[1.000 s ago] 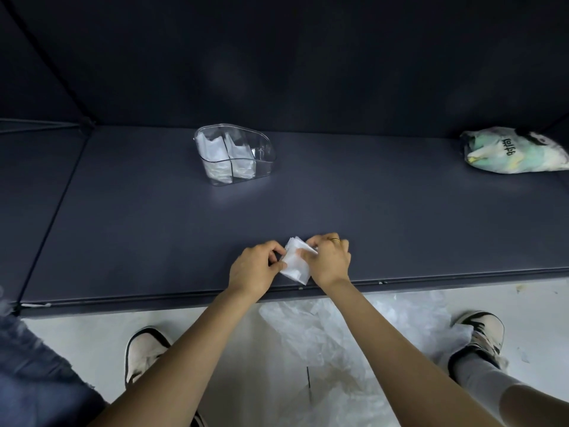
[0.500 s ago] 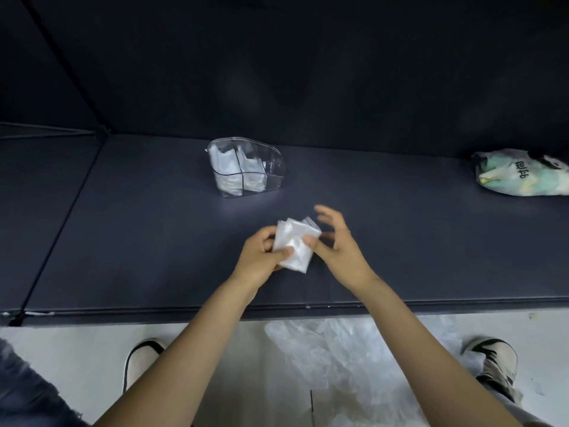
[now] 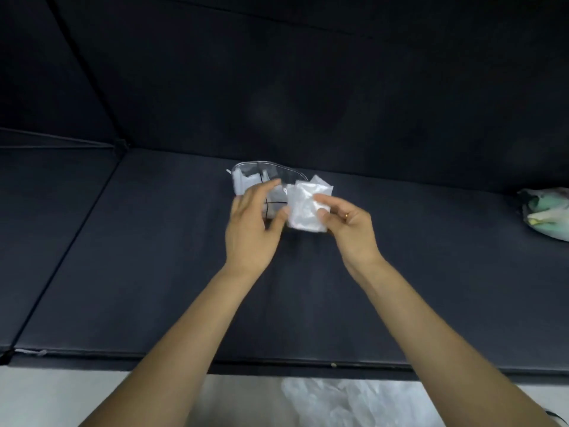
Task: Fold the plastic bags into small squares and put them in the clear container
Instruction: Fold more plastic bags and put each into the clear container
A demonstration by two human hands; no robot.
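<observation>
The folded bag (image 3: 308, 208) has left the near edge of the worktop (image 3: 123, 272), where both hands were pressing it a second ago, and is now raised and carried forward to just in front of the clear container (image 3: 261, 183). The right hand (image 3: 351, 223) has taken over the grip: thumb and fingertips pinch the right side of the white square. The left hand (image 3: 251, 220) has let go; its fingers are spread and relaxed, its thumb close to or touching the bag's left edge, and it partly covers the container. Folding of this bag therefore appears finished, and insertion is the step in hand.

The container already holds folded bags on its left side; how much room is left inside cannot be told, as the left hand hides it. The folded corners at the top of the bag stand loose and may spring open on release. The dark back wall (image 3: 308, 87) rises behind the container, so approach is from above. A printed packet (image 3: 548, 214) lies well apart at the right. Loose plastic (image 3: 354, 402) lies on the floor below the worktop's front edge.
</observation>
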